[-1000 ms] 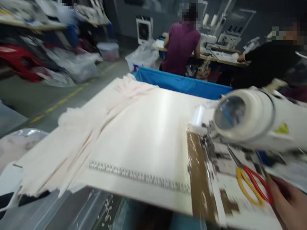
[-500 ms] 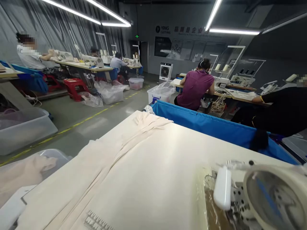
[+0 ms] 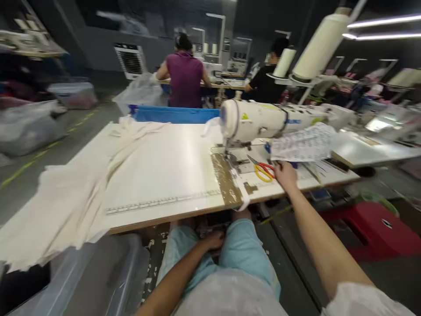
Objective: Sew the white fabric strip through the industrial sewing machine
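Step (judged): handling scissors (image 3: 261, 165), lying near the bench's (image 3: 167, 166) front edge | You're resting your right hand (image 3: 285, 174) at their handles, left hand (image 3: 215, 240) over your lap; can't tell either hand's fingers | Next: any lift is calling for closing round both handles

Dark grey wall (image 3: 95, 52) stood behind; bright white tube lights (image 3: 384, 21) upper right. White boxy air cooler with dark grille (image 3: 130, 60) sat beyond the white tabletop's (image 3: 164, 166) far left corner. Yellow-striped grey floor (image 3: 16, 193) ran past its left edge; red plastic stool (image 3: 384, 228) off near right corner.
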Demonstrator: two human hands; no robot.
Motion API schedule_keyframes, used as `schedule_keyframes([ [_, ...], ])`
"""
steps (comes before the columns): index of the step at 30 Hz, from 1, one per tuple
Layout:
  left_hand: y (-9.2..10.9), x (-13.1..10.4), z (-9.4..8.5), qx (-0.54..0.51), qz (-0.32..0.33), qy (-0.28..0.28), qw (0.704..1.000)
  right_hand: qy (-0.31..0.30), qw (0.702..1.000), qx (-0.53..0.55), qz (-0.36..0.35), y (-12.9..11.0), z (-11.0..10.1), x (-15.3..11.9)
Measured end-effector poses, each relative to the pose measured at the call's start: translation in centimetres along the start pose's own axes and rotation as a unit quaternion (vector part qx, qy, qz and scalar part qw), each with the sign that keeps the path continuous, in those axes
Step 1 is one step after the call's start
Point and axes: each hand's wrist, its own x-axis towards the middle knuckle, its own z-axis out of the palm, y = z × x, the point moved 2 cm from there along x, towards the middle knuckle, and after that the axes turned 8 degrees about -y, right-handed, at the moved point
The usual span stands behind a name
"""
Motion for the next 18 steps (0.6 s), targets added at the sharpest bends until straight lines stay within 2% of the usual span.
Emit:
schedule_keyframes([
  [2,0.2,-0.3,0.9,0.013,0.002,-0.006,1.0,-0.021,1.0,0.004,0.019,1.0,0.5,-0.6],
  [4,0.2,-0.9,0.2,0.023,0.0,0.028,0.999,-0.034,0.999,0.019,0.018,1.1,0.7,-0.8],
  [7,0.7,-1.6,-2.4,0.037,-0.005,0.124,0.992,-0.046,0.998,0.047,0.004,0.8,0.4,-1.2],
  [9,1.8,-1.4,-4.3,0.05,0.004,0.183,0.982,-0.051,0.997,0.064,-0.004,0.8,0.2,-1.6],
  [11,3.4,-0.5,-5.7,0.065,0.029,0.216,0.974,-0.055,0.995,0.079,-0.01,0.9,0.2,-1.8],
  [14,5.5,1.1,-6.5,0.078,0.077,0.216,0.97,-0.055,0.993,0.101,-0.015,1.3,0.3,-1.9],
  [18,6.3,1.5,-5.1,0.073,0.087,0.18,0.977,-0.049,0.988,0.145,-0.018,1.8,0.6,-1.7],
])
